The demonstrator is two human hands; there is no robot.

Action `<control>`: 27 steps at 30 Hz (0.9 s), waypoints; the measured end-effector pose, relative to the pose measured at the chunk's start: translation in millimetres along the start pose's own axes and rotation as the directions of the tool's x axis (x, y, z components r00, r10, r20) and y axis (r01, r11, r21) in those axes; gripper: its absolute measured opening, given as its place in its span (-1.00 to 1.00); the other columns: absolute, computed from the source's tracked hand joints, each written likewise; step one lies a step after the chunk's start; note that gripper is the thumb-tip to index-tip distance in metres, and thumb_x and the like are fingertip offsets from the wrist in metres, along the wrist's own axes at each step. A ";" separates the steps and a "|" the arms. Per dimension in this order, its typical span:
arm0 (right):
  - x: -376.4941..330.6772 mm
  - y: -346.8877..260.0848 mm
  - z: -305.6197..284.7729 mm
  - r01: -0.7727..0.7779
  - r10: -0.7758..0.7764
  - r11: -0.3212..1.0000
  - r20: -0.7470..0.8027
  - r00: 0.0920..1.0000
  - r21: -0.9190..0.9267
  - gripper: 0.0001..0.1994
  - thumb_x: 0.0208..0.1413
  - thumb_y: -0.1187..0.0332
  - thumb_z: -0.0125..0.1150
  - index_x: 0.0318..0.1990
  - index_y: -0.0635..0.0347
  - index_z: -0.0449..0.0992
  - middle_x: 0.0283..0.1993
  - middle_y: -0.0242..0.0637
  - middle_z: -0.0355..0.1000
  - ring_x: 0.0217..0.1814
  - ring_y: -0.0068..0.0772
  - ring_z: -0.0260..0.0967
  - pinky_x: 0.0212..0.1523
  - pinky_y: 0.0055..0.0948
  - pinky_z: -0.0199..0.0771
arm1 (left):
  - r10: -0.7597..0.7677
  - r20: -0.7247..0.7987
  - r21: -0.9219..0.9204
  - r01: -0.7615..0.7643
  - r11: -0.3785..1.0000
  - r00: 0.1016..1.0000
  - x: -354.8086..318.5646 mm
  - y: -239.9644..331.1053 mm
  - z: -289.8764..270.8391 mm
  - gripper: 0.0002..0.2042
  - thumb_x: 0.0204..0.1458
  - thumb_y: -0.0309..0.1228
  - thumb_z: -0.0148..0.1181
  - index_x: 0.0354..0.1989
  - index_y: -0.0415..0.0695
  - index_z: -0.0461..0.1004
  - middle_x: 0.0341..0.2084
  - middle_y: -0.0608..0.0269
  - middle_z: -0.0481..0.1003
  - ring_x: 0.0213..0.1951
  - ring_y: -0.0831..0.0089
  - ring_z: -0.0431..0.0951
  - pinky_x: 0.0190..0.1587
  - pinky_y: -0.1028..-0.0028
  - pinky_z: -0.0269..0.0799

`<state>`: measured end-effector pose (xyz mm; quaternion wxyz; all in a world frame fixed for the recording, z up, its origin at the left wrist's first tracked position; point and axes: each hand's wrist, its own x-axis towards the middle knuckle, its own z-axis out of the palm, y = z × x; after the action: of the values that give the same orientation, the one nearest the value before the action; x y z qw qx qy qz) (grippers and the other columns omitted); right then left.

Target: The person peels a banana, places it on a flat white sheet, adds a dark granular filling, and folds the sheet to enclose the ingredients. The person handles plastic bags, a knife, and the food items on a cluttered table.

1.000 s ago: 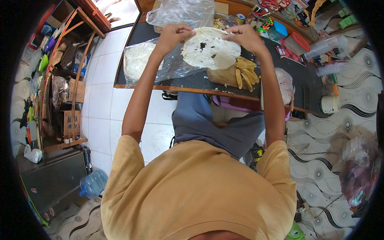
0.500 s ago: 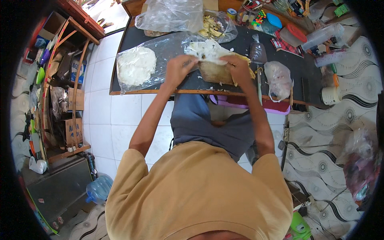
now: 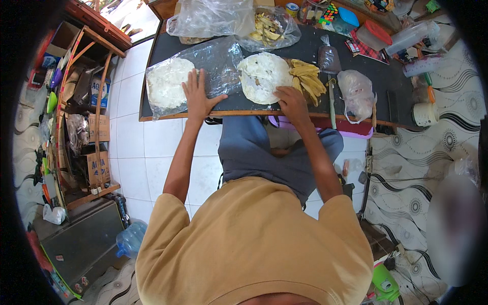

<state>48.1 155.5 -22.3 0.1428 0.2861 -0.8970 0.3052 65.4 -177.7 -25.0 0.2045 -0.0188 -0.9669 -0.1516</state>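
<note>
The round white sheet [image 3: 260, 73] lies just up-left of my nearer right hand [image 3: 293, 103], fingers bent at its edge (I can't tell if they pinch); my left hand [image 3: 200, 99] spreads wide

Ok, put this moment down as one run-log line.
left hand: spread, by left white round | right hand: curled, at right white round | beside that round: yellow strips, then knife

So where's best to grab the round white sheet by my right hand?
Probably pinch the round white sheet by its near rim, coming from your side: it lies flat, looks thin, and your right hand is at its near-right edge.
</note>
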 end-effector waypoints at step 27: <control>-6.9 -25.0 -14.0 -0.056 0.053 0.995 0.033 0.998 0.083 -0.59 0.03 0.27 0.33 0.04 0.20 0.51 0.17 -0.08 0.40 0.23 -0.02 0.31 0.23 -0.15 0.31 | -0.424 0.023 -0.553 0.365 0.749 0.905 6.9 -49.0 -46.8 -0.71 0.09 -0.49 0.24 0.01 -0.20 0.51 -0.29 0.16 0.61 -0.21 0.43 0.60 -0.06 0.44 0.45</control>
<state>69.7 151.0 -2.8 0.1083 0.2720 -0.8930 0.3417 72.5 -238.7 4.5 0.2039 0.1365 -0.8528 -0.4609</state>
